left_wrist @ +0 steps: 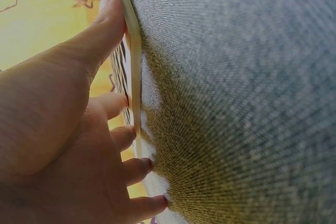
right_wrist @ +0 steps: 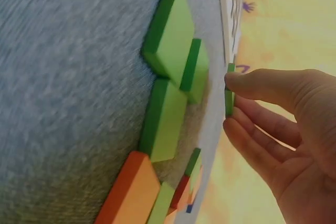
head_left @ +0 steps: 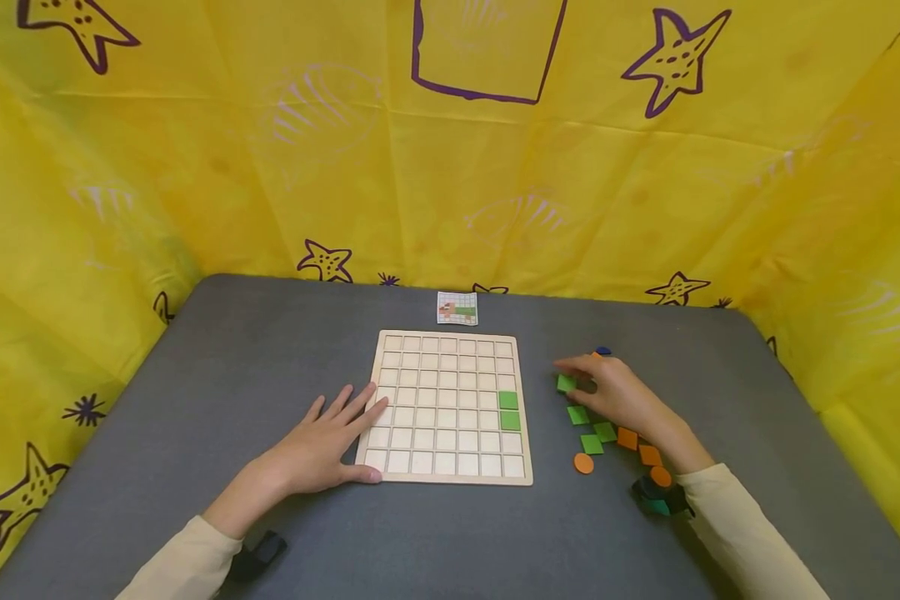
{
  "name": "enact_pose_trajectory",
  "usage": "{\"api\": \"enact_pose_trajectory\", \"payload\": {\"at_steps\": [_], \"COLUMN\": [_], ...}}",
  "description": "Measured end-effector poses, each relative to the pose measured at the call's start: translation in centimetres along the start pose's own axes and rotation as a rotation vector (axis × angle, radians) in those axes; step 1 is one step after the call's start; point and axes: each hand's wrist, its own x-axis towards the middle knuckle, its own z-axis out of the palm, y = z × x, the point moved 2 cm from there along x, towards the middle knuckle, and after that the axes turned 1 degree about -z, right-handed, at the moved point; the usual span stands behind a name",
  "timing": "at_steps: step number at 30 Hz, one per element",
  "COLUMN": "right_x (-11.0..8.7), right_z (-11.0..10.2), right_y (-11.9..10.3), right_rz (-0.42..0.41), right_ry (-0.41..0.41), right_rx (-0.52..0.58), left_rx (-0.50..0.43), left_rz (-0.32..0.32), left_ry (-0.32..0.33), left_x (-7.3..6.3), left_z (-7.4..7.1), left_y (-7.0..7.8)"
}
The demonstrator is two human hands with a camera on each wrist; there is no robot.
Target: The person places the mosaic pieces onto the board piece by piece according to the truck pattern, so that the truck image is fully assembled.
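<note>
A pale wooden grid board [head_left: 423, 396] lies on the grey table, with two green square tiles [head_left: 508, 410] in cells by its right edge. My left hand [head_left: 315, 450] rests with spread fingers on the board's left edge, its thumb at the near corner. To the right of the board, my right hand [head_left: 626, 398] pinches a green square tile [right_wrist: 229, 100] between thumb and fingertips. Just below that hand lie loose green tiles [head_left: 592, 444], several of them, beside orange squares [head_left: 627, 438].
A small picture card [head_left: 457, 309] lies behind the board. Near the right wrist are orange discs [head_left: 583, 463], and a blue piece [head_left: 603, 351] shows beyond the right hand. A yellow cloth [head_left: 420, 192] with starfish and fish drawings hangs around the table.
</note>
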Motion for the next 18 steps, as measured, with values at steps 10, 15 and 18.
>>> {"api": "enact_pose_trajectory", "payload": {"at_steps": [10, 15, 18], "right_x": [0.7, 1.0, 1.1], "right_z": [-0.1, 0.2, 0.4], "right_y": [-1.7, -2.3, -2.7], "right_rz": [-0.036, -0.067, -0.085], "right_ry": [-0.001, 0.009, 0.02], "right_rx": [0.032, 0.047, 0.064], "left_rx": [0.007, 0.005, 0.01], "left_rz": [0.004, 0.005, -0.008], "left_ry": [0.005, 0.005, 0.003], "left_x": [-0.1, -0.1, -0.1], "left_z": [-0.1, -0.1, 0.0], "left_y": [0.1, 0.0, 0.0]}}
